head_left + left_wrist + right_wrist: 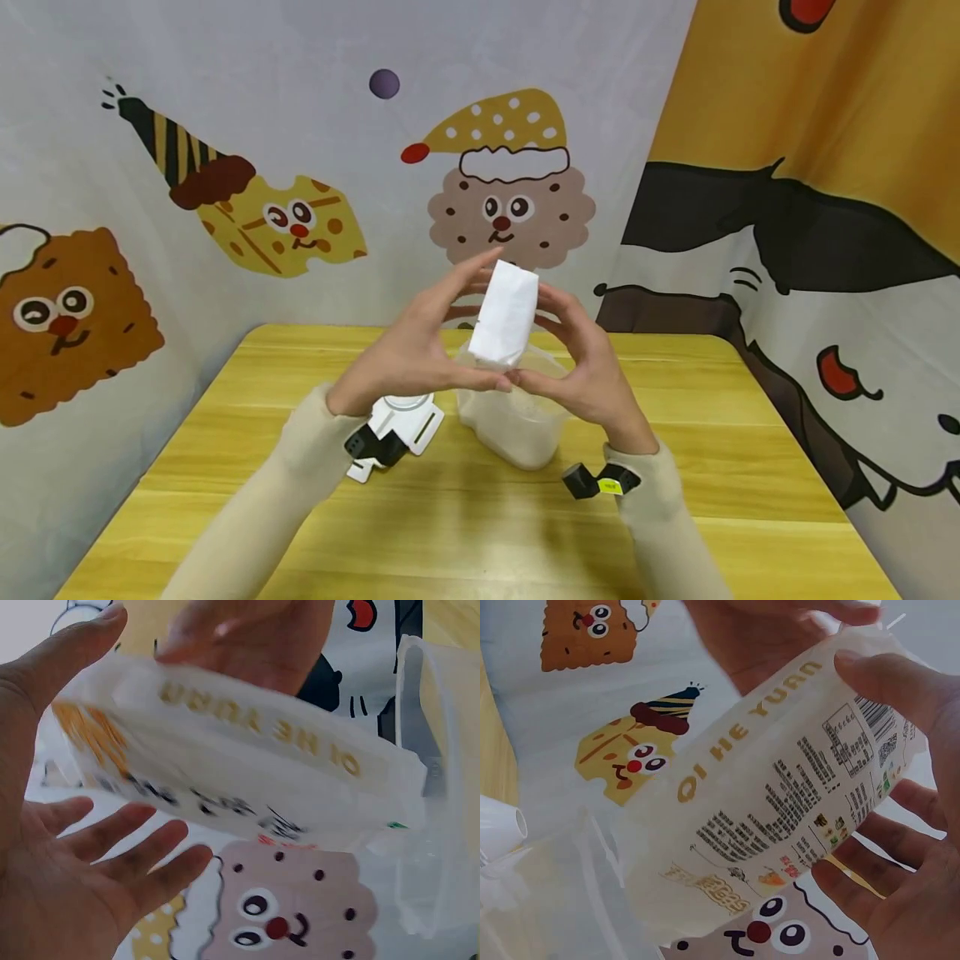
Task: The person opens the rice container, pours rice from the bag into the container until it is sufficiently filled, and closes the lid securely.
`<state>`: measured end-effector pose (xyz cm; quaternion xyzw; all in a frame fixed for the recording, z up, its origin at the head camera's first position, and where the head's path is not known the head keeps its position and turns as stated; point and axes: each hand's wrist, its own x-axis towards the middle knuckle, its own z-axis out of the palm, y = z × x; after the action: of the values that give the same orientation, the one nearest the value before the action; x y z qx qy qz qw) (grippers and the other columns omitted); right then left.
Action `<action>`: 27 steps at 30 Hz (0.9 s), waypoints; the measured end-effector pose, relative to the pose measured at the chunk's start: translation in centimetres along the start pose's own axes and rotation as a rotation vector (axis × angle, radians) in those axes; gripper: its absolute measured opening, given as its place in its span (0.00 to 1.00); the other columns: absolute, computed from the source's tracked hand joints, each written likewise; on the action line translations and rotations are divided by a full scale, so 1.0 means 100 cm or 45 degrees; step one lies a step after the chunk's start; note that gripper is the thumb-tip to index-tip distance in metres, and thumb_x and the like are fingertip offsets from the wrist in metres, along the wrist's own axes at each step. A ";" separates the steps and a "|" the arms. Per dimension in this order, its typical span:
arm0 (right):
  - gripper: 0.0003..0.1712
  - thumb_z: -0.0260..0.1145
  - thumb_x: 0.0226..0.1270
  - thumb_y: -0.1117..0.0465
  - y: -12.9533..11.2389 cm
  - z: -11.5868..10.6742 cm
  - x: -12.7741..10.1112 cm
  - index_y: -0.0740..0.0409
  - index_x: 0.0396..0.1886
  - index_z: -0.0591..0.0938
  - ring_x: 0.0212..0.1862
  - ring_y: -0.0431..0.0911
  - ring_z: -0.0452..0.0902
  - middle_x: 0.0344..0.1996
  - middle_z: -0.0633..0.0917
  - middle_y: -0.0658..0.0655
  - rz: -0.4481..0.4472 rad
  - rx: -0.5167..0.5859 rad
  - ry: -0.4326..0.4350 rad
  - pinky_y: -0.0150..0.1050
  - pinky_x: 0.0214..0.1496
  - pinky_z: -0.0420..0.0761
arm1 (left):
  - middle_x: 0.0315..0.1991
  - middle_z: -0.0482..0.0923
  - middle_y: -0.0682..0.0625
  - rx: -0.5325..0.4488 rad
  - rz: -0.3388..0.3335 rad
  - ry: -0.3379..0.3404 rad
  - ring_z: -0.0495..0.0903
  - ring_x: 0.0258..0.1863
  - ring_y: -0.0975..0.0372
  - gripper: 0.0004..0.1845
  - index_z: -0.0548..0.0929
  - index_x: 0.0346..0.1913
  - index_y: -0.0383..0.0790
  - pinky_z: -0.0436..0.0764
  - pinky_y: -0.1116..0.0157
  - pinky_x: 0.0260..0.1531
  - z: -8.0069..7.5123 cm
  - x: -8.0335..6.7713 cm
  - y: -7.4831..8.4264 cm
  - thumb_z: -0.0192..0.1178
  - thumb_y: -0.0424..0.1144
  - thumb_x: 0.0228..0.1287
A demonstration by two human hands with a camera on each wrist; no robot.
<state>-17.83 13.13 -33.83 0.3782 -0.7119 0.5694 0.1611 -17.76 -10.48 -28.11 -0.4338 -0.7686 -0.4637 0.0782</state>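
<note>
Holding the white bag at centre frame between our left hand and right hand, fingers mostly straight, thumbs pinching its base, we judged pouring into the clear container underway, amount remaining unclear.

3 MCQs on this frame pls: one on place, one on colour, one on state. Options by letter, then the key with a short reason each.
1. Where is the white packet?
A. flat on the table
B. held above the clear container
C. behind the white lid

2. What colour is the packet's large lettering?
A. gold
B. blue
C. green

3. How is the packet held?
A. left hand alone
B. right hand alone
C. between both hands

Key: B, it sits over the clear container on the table; A, the right wrist view shows gold letters; C, the left hand and right hand both touch it.
</note>
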 end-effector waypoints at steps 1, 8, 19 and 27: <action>0.56 0.81 0.48 0.75 0.000 -0.001 0.000 0.54 0.77 0.66 0.74 0.50 0.68 0.73 0.71 0.55 0.009 0.006 -0.002 0.44 0.75 0.73 | 0.72 0.70 0.52 -0.040 -0.014 -0.011 0.70 0.71 0.62 0.65 0.53 0.82 0.58 0.75 0.59 0.69 0.000 -0.001 -0.003 0.85 0.38 0.44; 0.56 0.81 0.45 0.77 -0.001 -0.007 -0.002 0.54 0.76 0.68 0.73 0.50 0.69 0.72 0.74 0.54 0.018 0.015 -0.008 0.43 0.73 0.74 | 0.73 0.69 0.55 -0.196 -0.038 -0.056 0.70 0.73 0.62 0.56 0.60 0.79 0.56 0.75 0.60 0.69 0.001 -0.002 -0.015 0.81 0.33 0.49; 0.52 0.79 0.49 0.75 0.004 -0.011 -0.002 0.57 0.75 0.68 0.71 0.48 0.70 0.71 0.74 0.54 -0.009 0.001 -0.029 0.41 0.73 0.74 | 0.67 0.75 0.50 -0.194 0.028 0.044 0.75 0.67 0.61 0.51 0.67 0.76 0.46 0.80 0.60 0.64 0.009 -0.001 -0.020 0.80 0.27 0.47; 0.57 0.83 0.46 0.72 0.005 -0.010 -0.002 0.46 0.76 0.67 0.72 0.47 0.70 0.72 0.73 0.50 0.106 -0.081 -0.083 0.41 0.72 0.76 | 0.68 0.75 0.52 -0.234 -0.029 0.078 0.74 0.67 0.61 0.54 0.65 0.77 0.54 0.78 0.58 0.66 0.010 -0.004 -0.023 0.81 0.29 0.47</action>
<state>-18.27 14.19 -33.96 0.3613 -0.7498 0.5399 0.1258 -18.91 -10.40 -30.37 -0.4161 -0.7248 -0.5463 0.0562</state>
